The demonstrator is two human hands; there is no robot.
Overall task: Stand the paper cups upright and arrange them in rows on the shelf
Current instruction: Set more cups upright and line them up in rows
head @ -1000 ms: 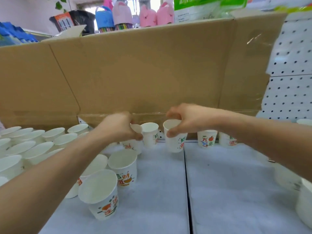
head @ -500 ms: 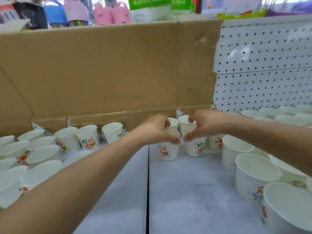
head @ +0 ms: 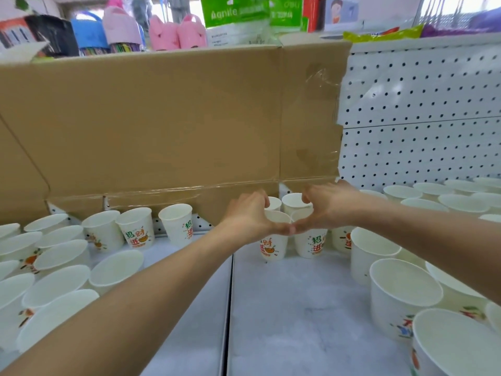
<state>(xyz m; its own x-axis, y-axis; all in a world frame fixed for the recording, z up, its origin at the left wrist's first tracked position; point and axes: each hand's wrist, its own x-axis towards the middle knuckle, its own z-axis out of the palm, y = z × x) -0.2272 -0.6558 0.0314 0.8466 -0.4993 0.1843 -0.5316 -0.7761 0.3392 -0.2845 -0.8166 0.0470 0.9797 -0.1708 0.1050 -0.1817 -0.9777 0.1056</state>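
White paper cups with red and green print stand upright on the grey shelf (head: 298,308). My left hand (head: 248,213) grips the rim of one cup (head: 272,246) near the back of the shelf. Right beside it, my right hand (head: 329,204) grips the rim of a second cup (head: 310,242); both cups stand on the shelf, side by side, and my thumbs touch. Two more upright cups (head: 294,202) stand just behind them. Several cups fill the left side (head: 135,229) and the right side (head: 406,283) in rows.
A brown cardboard sheet (head: 162,118) lines the back of the shelf, with white pegboard (head: 420,118) to its right. A seam (head: 230,308) splits the shelf floor. Bags and toys (head: 176,33) sit on the level above.
Both hands carried their cups to the right along the back and set them down side by side. The hands came together until the thumbs touch.
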